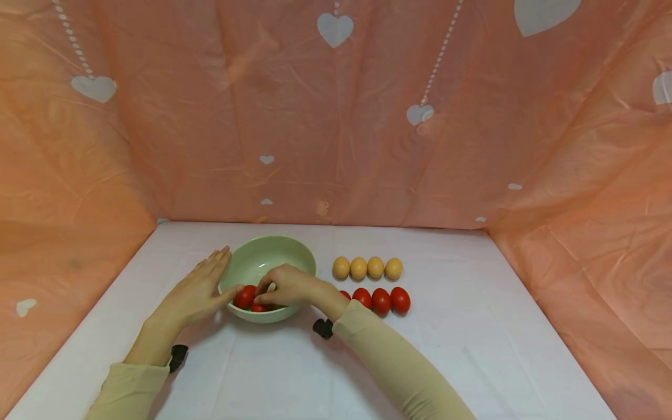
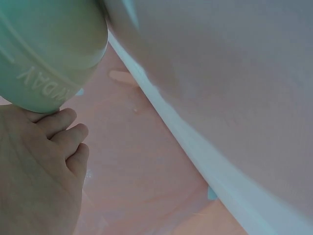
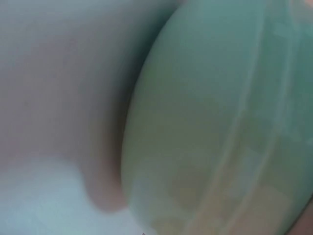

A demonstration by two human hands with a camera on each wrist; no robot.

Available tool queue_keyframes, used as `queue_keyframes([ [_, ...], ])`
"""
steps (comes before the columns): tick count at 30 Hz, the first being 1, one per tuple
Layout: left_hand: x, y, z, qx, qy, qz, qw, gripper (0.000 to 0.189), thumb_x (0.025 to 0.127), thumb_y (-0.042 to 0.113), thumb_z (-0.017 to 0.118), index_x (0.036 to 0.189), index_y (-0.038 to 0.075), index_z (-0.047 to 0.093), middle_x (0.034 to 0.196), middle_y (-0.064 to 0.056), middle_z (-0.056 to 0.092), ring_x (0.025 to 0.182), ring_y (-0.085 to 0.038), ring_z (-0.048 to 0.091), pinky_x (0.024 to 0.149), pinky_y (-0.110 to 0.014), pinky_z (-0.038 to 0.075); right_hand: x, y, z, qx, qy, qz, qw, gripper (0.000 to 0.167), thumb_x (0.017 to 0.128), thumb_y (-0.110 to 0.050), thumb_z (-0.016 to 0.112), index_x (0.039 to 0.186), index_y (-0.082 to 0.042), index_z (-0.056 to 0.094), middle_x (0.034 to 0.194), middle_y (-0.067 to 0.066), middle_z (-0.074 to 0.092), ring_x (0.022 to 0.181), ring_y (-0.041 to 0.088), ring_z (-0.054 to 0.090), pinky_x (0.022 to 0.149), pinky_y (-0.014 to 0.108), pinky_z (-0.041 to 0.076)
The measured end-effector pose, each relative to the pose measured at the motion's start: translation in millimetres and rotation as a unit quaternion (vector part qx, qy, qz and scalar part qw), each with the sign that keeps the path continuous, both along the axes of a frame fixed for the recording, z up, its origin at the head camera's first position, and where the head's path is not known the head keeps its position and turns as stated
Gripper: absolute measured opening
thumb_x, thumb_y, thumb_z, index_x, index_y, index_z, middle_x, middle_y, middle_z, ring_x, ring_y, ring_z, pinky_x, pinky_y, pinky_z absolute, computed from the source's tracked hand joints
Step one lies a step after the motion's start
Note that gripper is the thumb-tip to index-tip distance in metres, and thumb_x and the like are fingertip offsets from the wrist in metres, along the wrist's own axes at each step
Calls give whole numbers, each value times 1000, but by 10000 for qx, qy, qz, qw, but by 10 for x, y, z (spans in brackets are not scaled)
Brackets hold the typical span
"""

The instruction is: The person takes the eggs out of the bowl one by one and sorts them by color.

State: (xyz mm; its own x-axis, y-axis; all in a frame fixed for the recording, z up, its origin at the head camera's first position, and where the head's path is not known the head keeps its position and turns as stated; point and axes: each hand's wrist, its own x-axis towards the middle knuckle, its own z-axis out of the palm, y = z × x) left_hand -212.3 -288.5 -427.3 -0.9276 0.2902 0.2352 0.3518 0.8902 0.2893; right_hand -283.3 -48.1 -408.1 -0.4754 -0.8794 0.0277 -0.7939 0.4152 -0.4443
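A pale green bowl (image 1: 270, 251) stands on the left part of the table, with a red egg-shaped piece (image 1: 244, 298) inside near its front left rim. My left hand (image 1: 196, 291) rests against the bowl's left side, fingers straight along the outside and thumb over the rim. In the left wrist view, its fingertips meet the bowl's lettered outer wall (image 2: 54, 54). My right hand (image 1: 291, 284) reaches over the rim and pinches a second red egg-shaped piece (image 1: 261, 307) low inside, partly hidden by the fingers. Mostly the bowl's outside (image 3: 195, 122) fills the right wrist view.
Right of the bowl lies a row of several yellow egg-shaped pieces (image 1: 375, 268). In front of it is a row of several red ones (image 1: 401, 301), partly hidden by my right forearm. A white cloth covers the table (image 1: 472, 326); orange sheets (image 1: 367, 163) hang around it.
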Motion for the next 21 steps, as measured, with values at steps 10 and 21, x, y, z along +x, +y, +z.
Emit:
queue_keyframes([
  [10,12,9,3,-13,85,-48,10000,88,102,48,62,157,-13,30,165,-30,28,151,-51,28,123,-61,26,11,-28,-19,290,-187,-195,9992,32,97,-40,74,115,-14,79,106,-9,78,100,3,68,86,10,48],
  [21,12,22,12,10,4,-46,10000,88,101,46,63,156,-14,30,165,-31,27,151,-51,27,122,-63,27,-8,-35,-41,341,-275,-335,9985,33,95,-37,78,115,-12,75,103,-6,75,92,4,65,82,13,50],
])
